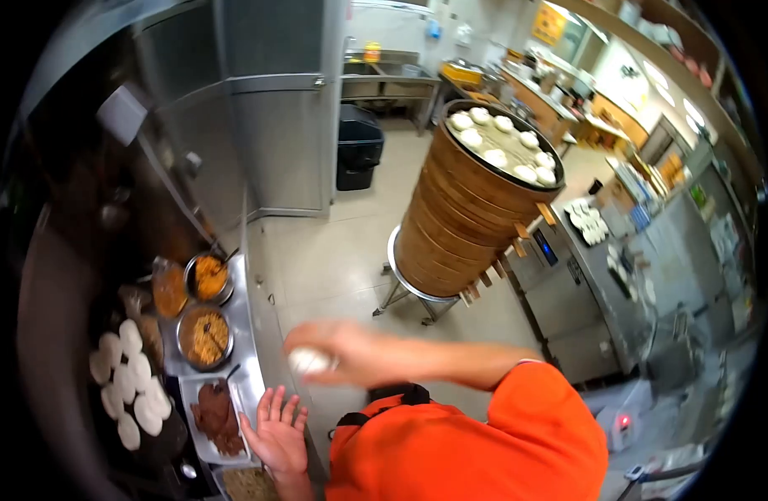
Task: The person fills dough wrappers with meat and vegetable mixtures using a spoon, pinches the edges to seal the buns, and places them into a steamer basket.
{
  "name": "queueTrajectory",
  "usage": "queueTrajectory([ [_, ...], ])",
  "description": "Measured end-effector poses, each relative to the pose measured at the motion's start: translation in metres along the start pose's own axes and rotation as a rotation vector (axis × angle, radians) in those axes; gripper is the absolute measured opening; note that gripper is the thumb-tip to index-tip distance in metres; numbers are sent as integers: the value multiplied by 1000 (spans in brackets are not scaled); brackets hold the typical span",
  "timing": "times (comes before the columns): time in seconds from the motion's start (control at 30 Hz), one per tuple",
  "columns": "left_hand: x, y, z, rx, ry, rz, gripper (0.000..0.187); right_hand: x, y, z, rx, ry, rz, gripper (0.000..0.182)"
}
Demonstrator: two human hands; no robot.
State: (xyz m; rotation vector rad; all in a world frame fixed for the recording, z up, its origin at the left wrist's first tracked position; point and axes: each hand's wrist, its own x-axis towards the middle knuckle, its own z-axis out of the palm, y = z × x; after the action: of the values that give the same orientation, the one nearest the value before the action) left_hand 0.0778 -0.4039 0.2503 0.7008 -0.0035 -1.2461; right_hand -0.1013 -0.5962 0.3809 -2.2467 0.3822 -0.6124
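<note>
My right hand (pixel 342 351) is closed around a white dough bun (pixel 311 361), blurred by motion, over the floor beside the counter. Palm up and fingers spread, my left hand (pixel 280 434) holds nothing. It is next to a white tray (pixel 186 417) of dark red-brown filling (pixel 217 419). Two metal bowls of orange filling (pixel 210 275) and yellowish filling (pixel 209 336) stand further back on the counter. Flat white dough rounds (pixel 127 380) lie at the far left.
Tall stacked bamboo steamers (pixel 451 209) with white buns (pixel 495 157) on top stand on a wheeled stand (pixel 392 259). A black bin (pixel 359 146) is near the metal door (pixel 285 142). On the right, a steel counter (pixel 605 284) carries a tray of white pieces (pixel 586 221).
</note>
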Motion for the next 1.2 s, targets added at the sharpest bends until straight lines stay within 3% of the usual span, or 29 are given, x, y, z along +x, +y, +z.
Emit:
queueTrajectory([
  [0.07, 21, -19, 0, 99, 18, -80, 73, -24, 21, -92, -245, 220, 135, 50],
  [0.13, 35, -37, 9, 130, 66, -100, 67, -45, 40, -190, -244, 419, 462, 46],
  [0.17, 43, -49, 6, 141, 105, -112, 66, -59, 66, -238, -434, 539, 318, 48],
  [0.2, 51, -59, 7, 151, 146, -121, 65, -71, 88, -286, -478, 602, 438, 52],
  [0.27, 66, -82, 17, 168, 189, -124, 63, -84, 125, -379, -693, 636, 735, 53],
  [0.4, 97, -123, 45, 163, 299, -163, 61, -94, 245, -504, -781, 592, 845, 54],
  [0.53, 110, -146, 86, 131, 293, -124, 60, -90, 336, -544, -887, 575, 740, 58],
  [0.57, 110, -150, 98, 164, 301, -129, 59, -92, 355, -548, -998, 381, 788, 62],
  [0.6, 106, -149, 106, 189, 332, -114, 58, -102, 380, -550, -948, 350, 681, 65],
  [0.63, 104, -146, 109, 184, 322, -124, 58, -92, 360, -542, -975, 368, 789, 70],
  [0.67, 103, -145, 108, 164, 328, -114, 57, -106, 399, -566, -1212, 348, 703, 71],
  [0.7, 100, -145, 102, 144, 326, -109, 56, -86, 346, -557, -1089, 300, 693, 70],
  [0.73, 98, -144, 96, 162, 346, -94, 54, -96, 373, -585, -946, 409, 508, 65],
  [0.77, 99, -144, 86, 151, 317, -82, 54, -120, 401, -634, -736, 370, 426, 62],
  [0.8, 91, -141, 81, 162, 367, -82, 53, -114, 387, -636, -425, 376, 419, 46],
  [0.87, 82, -130, 58, 126, 376, -21, 52, -59, 198, -536, -812, 393, 203, 37],
  [0.93, 68, -115, 36, 116, 403, 52, 52, -30, 85, -441, -932, 397, 8, 29],
  [1.0, 51, -99, 0, 95, 447, 145, 52, -13, 47, -368, -882, 345, -90, 21],
  [1.03, 43, -92, -17, 109, 475, 208, 52, -23, 71, -347, -890, 333, -112, 21],
  [1.07, 49, -84, -24, 96, 505, 216, 52, -18, 150, -323, -473, 154, 3, 30],
  [1.1, 38, -72, -42, 94, 556, 279, 50, -18, 170, -298, -93, -9, 123, 43],
  [1.13, 24, -59, -65, 88, 601, 343, 48, 18, 68, -205, -170, -113, 112, 50],
  [1.17, 11, -50, -80, 67, 635, 375, 48, 37, 55, -148, -98, -215, 299, 52],
  [1.2, -2, -39, -96, 44, 664, 404, 48, 61, 39, -89, -101, -354, 274, 46],
])
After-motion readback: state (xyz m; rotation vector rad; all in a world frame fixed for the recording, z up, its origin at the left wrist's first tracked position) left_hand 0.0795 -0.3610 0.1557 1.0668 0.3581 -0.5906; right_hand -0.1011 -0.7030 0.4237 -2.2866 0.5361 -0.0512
